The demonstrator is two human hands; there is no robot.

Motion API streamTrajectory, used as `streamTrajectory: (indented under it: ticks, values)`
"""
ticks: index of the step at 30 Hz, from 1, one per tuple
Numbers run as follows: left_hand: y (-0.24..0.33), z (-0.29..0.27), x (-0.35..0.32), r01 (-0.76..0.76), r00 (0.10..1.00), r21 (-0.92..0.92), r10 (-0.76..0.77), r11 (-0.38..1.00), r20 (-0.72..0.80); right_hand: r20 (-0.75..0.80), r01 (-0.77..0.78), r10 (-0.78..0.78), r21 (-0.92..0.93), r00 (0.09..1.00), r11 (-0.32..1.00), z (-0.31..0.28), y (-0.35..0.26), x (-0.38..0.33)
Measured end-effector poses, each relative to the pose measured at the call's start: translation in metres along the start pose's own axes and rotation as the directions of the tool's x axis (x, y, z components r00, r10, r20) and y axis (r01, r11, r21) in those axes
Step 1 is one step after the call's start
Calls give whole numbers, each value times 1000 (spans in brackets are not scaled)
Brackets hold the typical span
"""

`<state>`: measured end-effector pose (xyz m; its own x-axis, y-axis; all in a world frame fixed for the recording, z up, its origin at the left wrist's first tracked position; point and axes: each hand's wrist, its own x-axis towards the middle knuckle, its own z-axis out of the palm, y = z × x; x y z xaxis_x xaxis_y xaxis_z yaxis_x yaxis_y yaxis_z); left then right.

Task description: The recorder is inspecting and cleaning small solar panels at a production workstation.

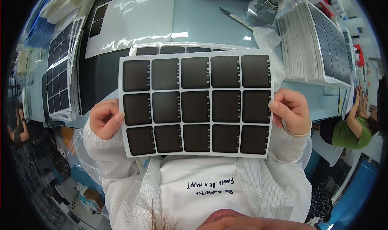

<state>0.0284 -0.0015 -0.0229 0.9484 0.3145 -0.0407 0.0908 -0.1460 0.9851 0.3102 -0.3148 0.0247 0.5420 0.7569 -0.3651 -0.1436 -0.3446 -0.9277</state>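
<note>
At frame centre, the left hand (106,120) and right hand (292,110) pinched one white sheet (197,103) of dark squares by its edges, fingers closed on it, apparently mid-inspection; stacks (309,44) of similar sheets waited upper right on the worktop (210,21).

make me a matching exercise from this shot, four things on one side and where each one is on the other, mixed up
Things:
1. sheet of dark squares
2. thick stack of sheets
3. metal dispenser can
4. left hand

Places:
A. far right of the table
B. on the sheet's left edge
C. far edge of the table, right of centre
D. held up between both hands

Pairs: 1-D, 2-A, 3-C, 4-B
</note>
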Motion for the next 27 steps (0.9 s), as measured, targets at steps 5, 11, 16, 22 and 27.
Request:
streamTrajectory:
  ticks: [5,11,16,22,27]
  values:
    - [6,-1,3,-74,993,-16,75,997,90,15,151,-150,-24,989,988,-7,0,-16]
    - [5,2,3,-44,993,-39,48,998,106,17,165,-166,63,986,984,-10,2,-21]
    - [4,2,4,-62,992,13,61,998,113,0,168,-169,70,986,983,-12,5,-20]
    - [3,3,6,-89,992,20,87,996,96,-16,176,-175,67,984,982,-11,7,-18]
    - [6,5,12,-47,999,-41,47,998,5,-110,123,-106,162,988,979,-10,4,-11]
